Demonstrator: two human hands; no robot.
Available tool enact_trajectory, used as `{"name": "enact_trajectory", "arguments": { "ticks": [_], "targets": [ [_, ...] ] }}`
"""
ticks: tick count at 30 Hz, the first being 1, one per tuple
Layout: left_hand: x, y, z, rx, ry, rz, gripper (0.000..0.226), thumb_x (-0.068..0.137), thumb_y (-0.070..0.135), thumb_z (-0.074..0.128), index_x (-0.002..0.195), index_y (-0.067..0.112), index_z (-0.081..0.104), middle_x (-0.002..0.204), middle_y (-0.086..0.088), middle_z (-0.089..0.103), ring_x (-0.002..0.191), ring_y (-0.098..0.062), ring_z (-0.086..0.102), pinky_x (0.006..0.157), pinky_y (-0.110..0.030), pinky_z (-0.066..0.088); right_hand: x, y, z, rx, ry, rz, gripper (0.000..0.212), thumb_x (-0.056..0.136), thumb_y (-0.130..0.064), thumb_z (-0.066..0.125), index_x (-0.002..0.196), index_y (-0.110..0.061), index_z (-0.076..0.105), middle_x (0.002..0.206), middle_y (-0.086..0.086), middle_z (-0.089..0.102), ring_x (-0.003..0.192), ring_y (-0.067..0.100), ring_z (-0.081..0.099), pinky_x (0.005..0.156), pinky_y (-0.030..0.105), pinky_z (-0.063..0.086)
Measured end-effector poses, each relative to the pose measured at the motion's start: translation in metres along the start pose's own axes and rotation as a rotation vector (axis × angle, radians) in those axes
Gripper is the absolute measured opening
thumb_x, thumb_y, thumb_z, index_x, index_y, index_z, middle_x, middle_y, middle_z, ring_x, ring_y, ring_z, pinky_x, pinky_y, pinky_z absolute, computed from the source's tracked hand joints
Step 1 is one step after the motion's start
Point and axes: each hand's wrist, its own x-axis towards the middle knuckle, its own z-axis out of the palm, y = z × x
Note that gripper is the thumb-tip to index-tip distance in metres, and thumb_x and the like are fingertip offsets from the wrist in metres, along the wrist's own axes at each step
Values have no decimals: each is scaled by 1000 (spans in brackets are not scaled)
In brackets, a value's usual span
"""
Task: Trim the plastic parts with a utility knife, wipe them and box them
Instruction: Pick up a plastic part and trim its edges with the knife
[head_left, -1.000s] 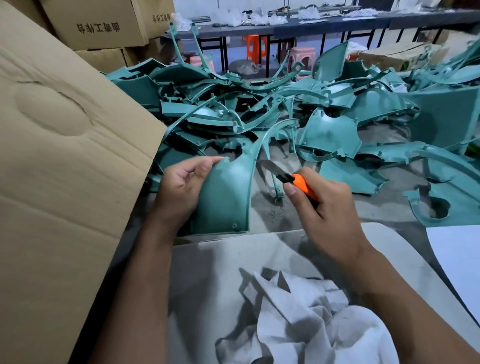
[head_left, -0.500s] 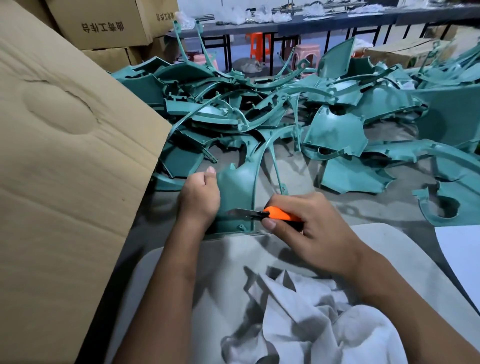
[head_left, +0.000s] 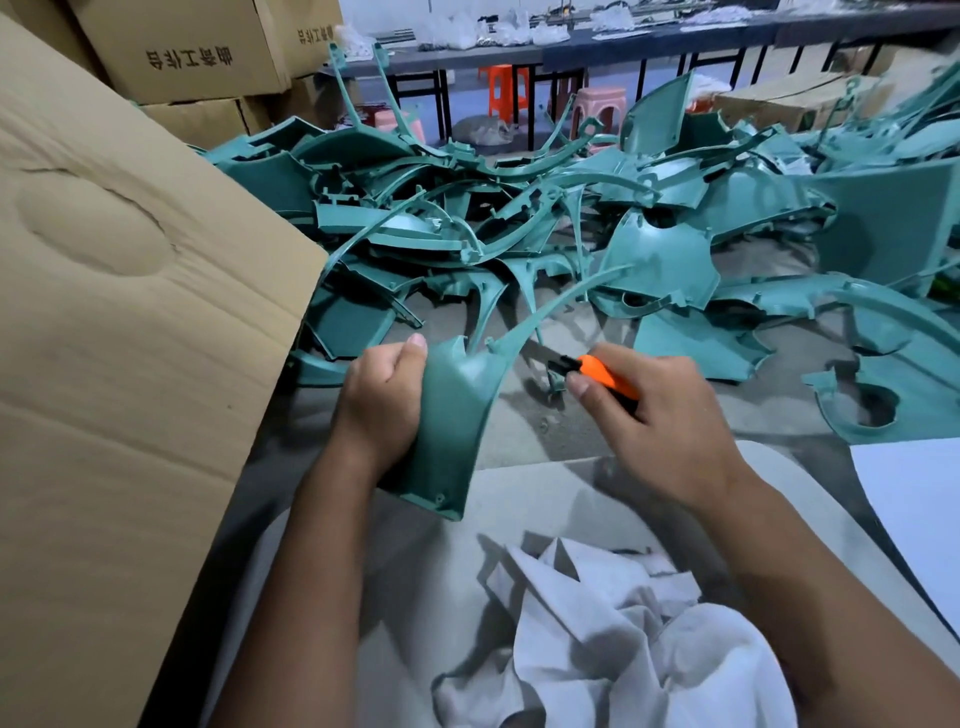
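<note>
My left hand (head_left: 382, 408) grips a curved teal plastic part (head_left: 460, 415) by its left edge and holds it upright over the table's near side. A thin arm of the part sweeps up to the right. My right hand (head_left: 660, 421) grips an orange utility knife (head_left: 597, 371). Its dark blade end points left, close to the part's right edge. A crumpled white cloth (head_left: 613, 639) lies on my lap below the hands.
A big heap of teal plastic parts (head_left: 519, 223) covers the grey table (head_left: 530, 421) ahead and to the right. A large cardboard box flap (head_left: 119, 338) stands at the left. Stacked cartons (head_left: 182, 57) are behind it. A white sheet (head_left: 919, 514) lies at the right edge.
The knife moved from the part's bottom edge up to its upper right edge. My left hand lifted and tilted the part, shifting its grip along the left side.
</note>
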Motion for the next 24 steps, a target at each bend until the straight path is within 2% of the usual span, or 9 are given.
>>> {"name": "enact_trajectory", "arguments": {
  "ticks": [2,5,8,11,16,18,20,24],
  "targets": [
    [1,-1,2,17,66,-41,48,99,41,38,59,16,29,51,5,34,50,-15,32,53,-38,24,0,1,-2,37,8,-21,35,101,-47,56,69,-37,44,54,-11,47,51,12,47,50,32,34],
    [5,-11,1,108,120,-169,53,106,31,41,58,9,37,57,-4,41,59,-25,40,59,-43,25,-1,-4,-2,133,-68,-87,34,102,-41,58,71,-34,46,56,-9,46,51,15,46,50,36,36],
    [8,-15,2,161,142,-242,52,106,28,41,57,9,40,60,-6,42,69,-32,41,64,-37,25,-2,-13,5,153,-202,-197,31,103,-37,60,74,-28,53,57,-9,48,51,16,50,50,31,37],
    [10,-15,3,125,142,-289,51,106,27,41,58,9,40,62,-7,42,74,-32,44,66,-36,27,-2,-19,10,130,-299,-227,35,102,-42,59,73,-24,55,57,-9,48,51,16,50,50,34,39],
    [10,-12,3,59,153,-351,45,105,29,40,79,-4,57,83,-17,57,84,-34,53,71,-37,36,-3,-21,10,28,-336,-252,45,101,-52,55,69,-20,51,55,-6,45,52,11,47,54,29,35],
    [10,-10,3,56,138,-348,46,105,28,40,85,-9,60,87,-21,60,85,-34,54,71,-38,36,-4,-22,9,17,-319,-246,44,100,-51,56,69,-21,50,55,-6,45,52,11,46,54,30,34],
    [11,-9,2,66,104,-335,47,105,26,40,80,-9,57,84,-23,58,81,-34,52,69,-39,35,-4,-23,9,16,-308,-244,44,101,-51,56,69,-21,50,55,-5,45,53,13,46,54,31,34],
    [11,-7,-1,90,52,-297,46,105,25,40,64,5,45,64,-10,43,64,-28,40,56,-38,31,-6,-26,11,49,-305,-262,43,102,-51,56,68,-25,47,54,-5,43,51,13,44,53,28,32]
  ]
}}
